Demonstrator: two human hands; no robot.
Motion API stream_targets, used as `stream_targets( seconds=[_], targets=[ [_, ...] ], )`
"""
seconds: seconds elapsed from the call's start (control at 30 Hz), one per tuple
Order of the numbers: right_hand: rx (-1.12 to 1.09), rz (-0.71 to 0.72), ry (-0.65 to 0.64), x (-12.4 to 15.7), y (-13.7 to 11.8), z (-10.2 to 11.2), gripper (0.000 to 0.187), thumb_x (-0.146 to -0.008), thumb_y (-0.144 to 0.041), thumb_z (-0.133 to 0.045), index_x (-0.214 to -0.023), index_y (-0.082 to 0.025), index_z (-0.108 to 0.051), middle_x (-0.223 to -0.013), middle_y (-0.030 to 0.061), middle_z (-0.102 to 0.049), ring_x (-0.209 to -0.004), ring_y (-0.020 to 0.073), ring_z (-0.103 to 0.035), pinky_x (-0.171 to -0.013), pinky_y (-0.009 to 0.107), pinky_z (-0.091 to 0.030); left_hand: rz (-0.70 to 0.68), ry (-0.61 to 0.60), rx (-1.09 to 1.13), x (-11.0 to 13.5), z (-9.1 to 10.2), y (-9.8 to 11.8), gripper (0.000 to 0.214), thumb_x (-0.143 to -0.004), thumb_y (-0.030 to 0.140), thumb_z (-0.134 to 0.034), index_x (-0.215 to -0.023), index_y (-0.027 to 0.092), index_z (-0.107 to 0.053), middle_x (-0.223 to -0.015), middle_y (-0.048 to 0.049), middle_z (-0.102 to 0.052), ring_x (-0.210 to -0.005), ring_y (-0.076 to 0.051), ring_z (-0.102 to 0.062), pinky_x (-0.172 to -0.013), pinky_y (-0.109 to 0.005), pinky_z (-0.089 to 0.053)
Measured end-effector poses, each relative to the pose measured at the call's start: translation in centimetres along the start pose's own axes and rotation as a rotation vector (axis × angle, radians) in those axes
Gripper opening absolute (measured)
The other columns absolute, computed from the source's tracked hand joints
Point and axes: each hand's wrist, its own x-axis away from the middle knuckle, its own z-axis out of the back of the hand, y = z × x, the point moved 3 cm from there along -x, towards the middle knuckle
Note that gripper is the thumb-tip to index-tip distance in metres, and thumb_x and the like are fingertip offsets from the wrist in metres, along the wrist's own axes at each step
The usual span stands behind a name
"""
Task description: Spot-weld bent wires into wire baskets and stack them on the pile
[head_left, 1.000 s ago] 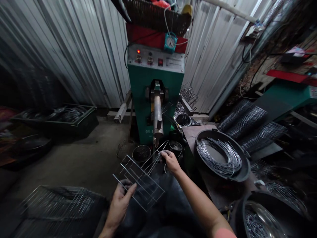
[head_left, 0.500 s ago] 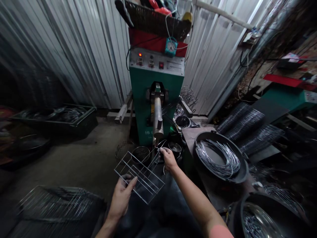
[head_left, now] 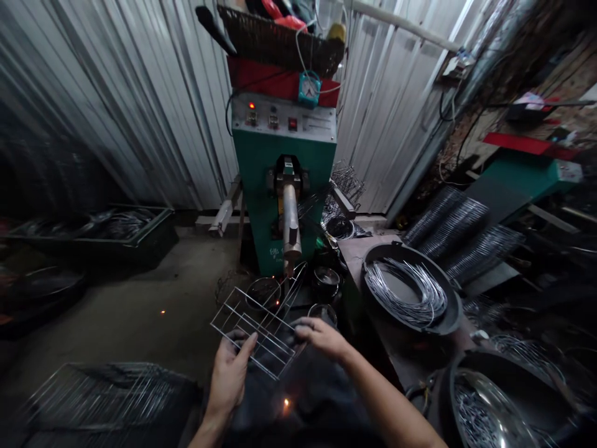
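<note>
A wire rack (head_left: 261, 333) of thin metal rods is tilted in front of me, its far side under the electrode arm (head_left: 291, 218) of a green spot welder (head_left: 255, 186). My left hand (head_left: 229, 367) pinches its near left edge, thumb on top. At the right edge, my right hand (head_left: 321, 336) has its fingers closed against the rods; the fingertips are dark and partly hidden. A bent wire piece (head_left: 295, 283) rises from the rack's far end beside the electrode tip. Small orange sparks (head_left: 286, 403) fly around the rack and over my lap.
To the right, a round pan (head_left: 454, 305) with a bundle of wires (head_left: 410, 305) stands on a bench, with another pan (head_left: 452, 398) of small metal pieces nearer. Stacked wire racks (head_left: 107, 398) lie low at left. A green trough (head_left: 163, 233) sits on the floor behind.
My right hand has come back from the electrode tip to the rack's right edge. Sparks have appeared. My left hand still holds the rack, and the view has shifted slightly.
</note>
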Motion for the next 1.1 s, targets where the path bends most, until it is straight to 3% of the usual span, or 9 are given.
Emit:
stream_targets(
  seconds=[0.1,0.33,0.7,0.83,0.97,1.03,1.1],
  targets=[
    [0.203,0.063,0.006,1.6,0.4,-1.0,0.021,-0.080,-0.037,-0.052,-0.082,-0.017,-0.060,-0.073,-0.0008,-0.058,-0.071,0.0128,-0.053,-0.068,0.024,-0.041,-0.006,0.004,0.014,0.1,-0.1,-0.1,0.048,-0.052,0.048,-0.076,-0.082,0.018,-0.052,-0.066,0.0043,-0.054,-0.061,-0.010,-0.049,-0.060,-0.024,-0.040],
    [0.383,0.120,0.074,-0.2,-0.1,-1.6,0.019,-0.084,-0.026,-0.044,-0.080,-0.016,-0.061,-0.072,-0.0007,-0.058,-0.070,0.0126,-0.052,-0.067,0.022,-0.040,0.011,0.050,0.056,-0.3,-0.3,0.7,0.054,-0.044,0.049,-0.078,-0.079,0.018,-0.051,-0.058,0.0061,-0.051,-0.054,-0.009,-0.046,-0.056,-0.023,-0.037],
    [0.317,0.093,0.138,-0.8,1.0,-2.7,0.023,-0.084,-0.026,-0.045,-0.084,-0.016,-0.065,-0.076,0.0012,-0.061,-0.073,0.0144,-0.054,-0.070,0.024,-0.041,0.014,-0.013,0.076,-1.2,0.3,1.0,0.050,-0.045,0.042,-0.079,-0.079,0.019,-0.051,-0.061,0.0061,-0.052,-0.054,-0.010,-0.049,-0.054,-0.023,-0.040],
    [0.210,0.133,0.164,0.8,2.0,-3.6,0.028,-0.085,-0.036,-0.044,-0.082,-0.016,-0.064,-0.073,0.0010,-0.060,-0.072,0.0136,-0.053,-0.068,0.023,-0.041,0.057,-0.021,0.142,0.3,1.6,0.1,0.054,-0.046,0.038,-0.079,-0.089,0.020,-0.051,-0.073,0.0032,-0.059,-0.065,-0.012,-0.056,-0.062,-0.024,-0.045],
    [0.103,0.094,0.038,3.7,3.0,-5.0,0.040,-0.082,-0.050,-0.045,-0.087,-0.016,-0.065,-0.072,0.0020,-0.061,-0.068,0.0145,-0.055,-0.068,0.026,-0.044,0.020,-0.023,0.144,3.0,3.3,-0.4,0.047,-0.051,0.037,-0.077,-0.086,0.019,-0.051,-0.070,0.0033,-0.058,-0.064,-0.011,-0.056,-0.065,-0.024,-0.045],
    [0.090,0.076,-0.030,4.9,3.5,-4.6,0.045,-0.081,-0.055,-0.044,-0.094,-0.017,-0.065,-0.078,0.0040,-0.063,-0.076,0.0177,-0.058,-0.075,0.031,-0.046,-0.031,-0.049,0.119,4.0,3.9,-0.2,0.041,-0.056,0.035,-0.075,-0.085,0.019,-0.051,-0.067,0.0039,-0.057,-0.063,-0.011,-0.054,-0.065,-0.024,-0.044],
    [0.154,0.074,-0.011,5.7,4.2,-3.1,0.049,-0.081,-0.059,-0.041,-0.097,-0.019,-0.065,-0.087,0.0066,-0.065,-0.090,0.0221,-0.058,-0.086,0.036,-0.044,-0.095,-0.058,0.095,4.8,4.6,0.3,0.035,-0.061,0.033,-0.073,-0.085,0.019,-0.051,-0.067,0.0039,-0.056,-0.063,-0.010,-0.053,-0.065,-0.024,-0.043]
  ],
)
